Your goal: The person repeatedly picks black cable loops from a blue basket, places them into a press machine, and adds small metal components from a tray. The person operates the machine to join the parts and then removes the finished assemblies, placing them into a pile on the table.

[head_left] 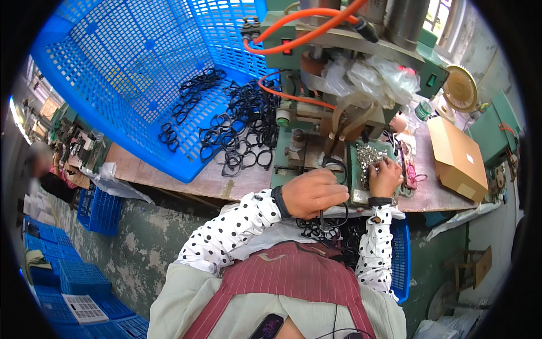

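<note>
My left hand (316, 193) is closed on a black eyeglass frame (337, 222). One rim hangs below the fingers and the other shows above them, under the tooling of a green bench press (291, 169). To the right, my right hand (385, 178) reaches into a shallow tray (359, 195) and touches a pile of small shiny metal parts (370, 155). Its fingers are bent together at the pile; whatever is between the fingertips is too small to make out. Dotted white sleeves cover both forearms.
A large blue basket (186, 169) leans over the bench at left, with many black eyeglass frames (243, 124) in and beside it. Orange air hoses (299, 20) cross above the press. A cardboard box (460, 161) stands right. More frames (319, 230) lie below my hands. A person (53, 183) is far left.
</note>
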